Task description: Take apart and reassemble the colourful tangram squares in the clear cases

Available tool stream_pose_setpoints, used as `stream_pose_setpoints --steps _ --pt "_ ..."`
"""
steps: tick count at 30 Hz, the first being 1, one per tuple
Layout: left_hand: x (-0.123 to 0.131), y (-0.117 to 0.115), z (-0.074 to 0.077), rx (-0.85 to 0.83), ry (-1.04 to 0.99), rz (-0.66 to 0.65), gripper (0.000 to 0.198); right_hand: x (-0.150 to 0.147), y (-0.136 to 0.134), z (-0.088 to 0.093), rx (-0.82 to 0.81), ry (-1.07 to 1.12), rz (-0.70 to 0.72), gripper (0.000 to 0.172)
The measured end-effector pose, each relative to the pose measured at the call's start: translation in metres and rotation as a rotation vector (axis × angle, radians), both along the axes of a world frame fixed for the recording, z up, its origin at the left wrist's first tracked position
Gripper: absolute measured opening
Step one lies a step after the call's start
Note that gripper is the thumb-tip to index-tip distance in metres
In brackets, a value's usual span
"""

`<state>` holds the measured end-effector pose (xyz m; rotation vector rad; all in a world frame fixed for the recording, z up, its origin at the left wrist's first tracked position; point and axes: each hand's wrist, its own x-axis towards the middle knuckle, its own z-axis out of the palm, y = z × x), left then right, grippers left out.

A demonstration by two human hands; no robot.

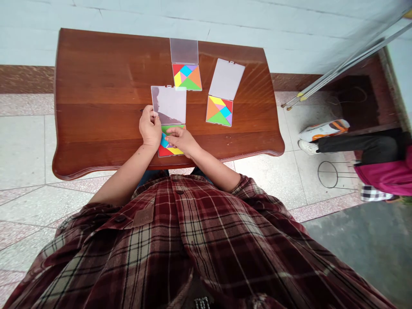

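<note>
Left hand [149, 127] was grasping the lower left edge of a clear plastic lid [169, 105], with the fingers closed on it. Right hand [180, 140] lay across a tangram case [171, 146] at the left hand's 4 o'clock, fingertips [168, 139] on the coloured tangram pieces [164, 140]. Couldn't tell if it had pinched a piece or was only resting there. Hand partly hid the pieces, but green, blue, red and yellow showed.

The lid lay open at 12 o'clock from that case, joined at its far edge. Both sat on a brown wooden table [96, 81].

From the hands, a second tangram case [187, 77] sat at 12 o'clock, its lid [184, 50] further out at the table's far edge. A third tangram case [219, 111] sat at 2 o'clock, its lid [226, 79] beyond it, angled.

Plaid shirt [180, 240] at 6 o'clock. At 3 o'clock on the tiled floor [28, 150]: a white sneaker [308, 147] and black trouser leg [357, 146] of another person, a printed bag [324, 130] and a wire stand [328, 174].
</note>
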<state>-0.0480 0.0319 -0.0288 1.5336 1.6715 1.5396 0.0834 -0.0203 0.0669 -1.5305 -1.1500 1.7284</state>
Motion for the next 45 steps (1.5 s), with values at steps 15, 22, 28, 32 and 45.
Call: stream_pose_setpoints --steps 15,22,28,32,45 --pt "-0.001 -0.003 0.009 -0.05 -0.006 -0.016 0.014 0.056 0.021 0.001 0.339 -0.385 0.133 0.009" --pt "0.001 -0.003 0.008 0.025 -0.018 0.013 0.014 0.142 0.032 -0.008 0.243 -0.705 0.097 0.011" --pt "0.0 -0.003 0.008 0.008 -0.019 0.034 0.015 0.105 0.013 0.009 0.499 -0.88 0.188 0.025" --pt "-0.002 -0.003 0.009 -0.009 -0.01 0.021 0.015 0.064 -0.003 0.015 0.66 -0.692 0.707 0.037" --pt "-0.001 -0.003 0.008 -0.007 0.013 0.029 0.015 0.025 0.022 0.028 0.586 -0.971 1.189 0.062"
